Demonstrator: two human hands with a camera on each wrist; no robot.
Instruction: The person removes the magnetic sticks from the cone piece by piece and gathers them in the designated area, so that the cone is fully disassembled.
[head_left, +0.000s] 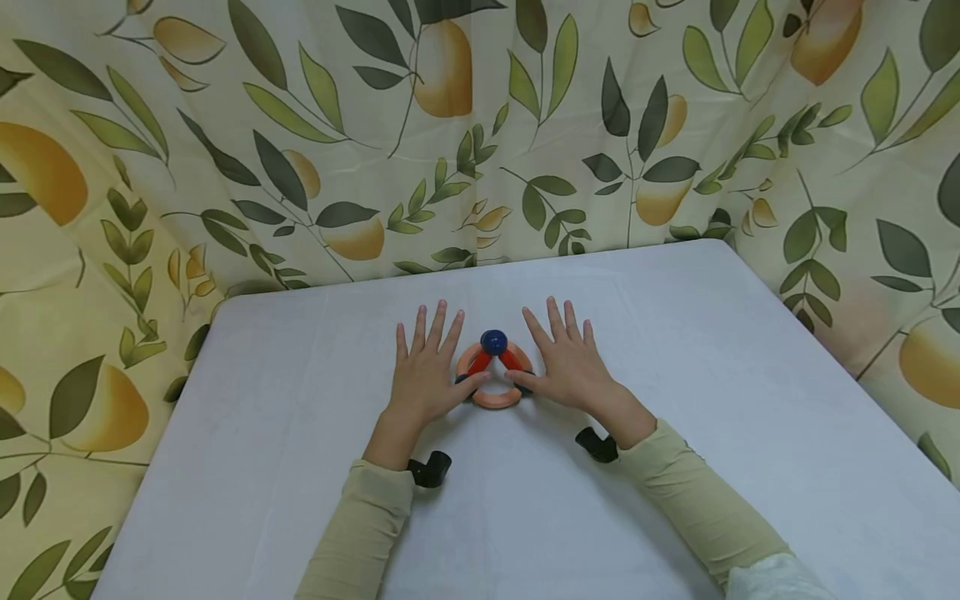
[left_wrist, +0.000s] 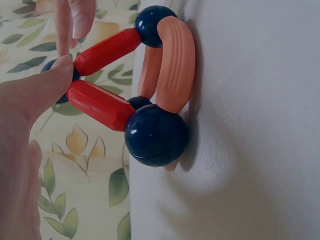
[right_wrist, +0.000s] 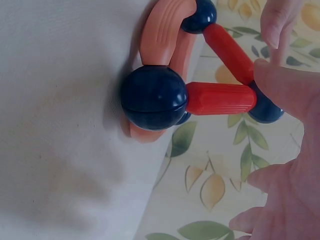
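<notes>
Cloth backdrop (head_left: 540, 150), printed with fruit and leaves, is hung beyond and to both sides of the hands. White-covered table (head_left: 675, 350) is seen beneath them. Forearms are covered by pale sleeves (head_left: 697, 500). Left hand (head_left: 426, 375) and right hand (head_left: 573, 367) are extended, fingers straight and spread, nothing gripped; thumbs are pointed inward. Ball-and-rod frame (head_left: 493, 342) is stood on the table between the hands, partly overlapped by both thumbs. Black fittings (head_left: 431, 471) are seen at the inner side of each wrist. Frame's base is formed by curved orange pieces (left_wrist: 176, 65), joined by dark blue base balls (right_wrist: 154, 97) below the thumbs' level. From these, red rods (left_wrist: 100, 105) are sloped up to the top ball (right_wrist: 266, 106), which is partly covered by a thumb in each wrist view; whether contact is made cannot be told.
</notes>
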